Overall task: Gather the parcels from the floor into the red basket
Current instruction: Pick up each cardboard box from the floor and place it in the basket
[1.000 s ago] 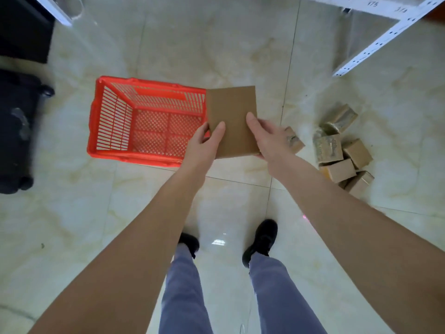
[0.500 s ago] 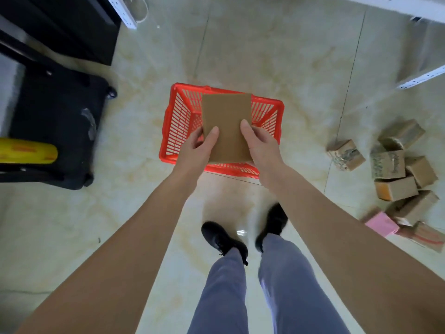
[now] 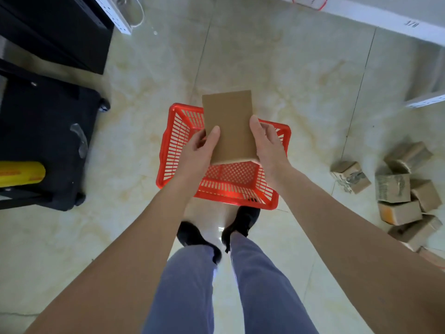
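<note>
A flat brown cardboard parcel [image 3: 230, 126] hangs directly above the red basket [image 3: 172, 150], held between both hands. My left hand [image 3: 198, 150] grips its left edge and my right hand [image 3: 268, 145] grips its right edge. The basket stands on the tiled floor just ahead of my feet, and the part of its inside that shows holds nothing. A pile of several small cardboard parcels [image 3: 395, 191] lies on the floor at the right, with one lone box [image 3: 350, 177] nearest the basket.
A black wheeled case [image 3: 45, 145] with a yellow roll [image 3: 22, 173] stands at the left. Black furniture [image 3: 55, 30] fills the upper left. White shelving [image 3: 375, 15] runs along the top right, with a leg [image 3: 425, 101] at the right. My black shoes [image 3: 242, 220] are close to the basket's near rim.
I have turned and stepped toward the basket. It now lies straight below the parcel in my hands, and the pile of boxes has slid to the right edge of view.
</note>
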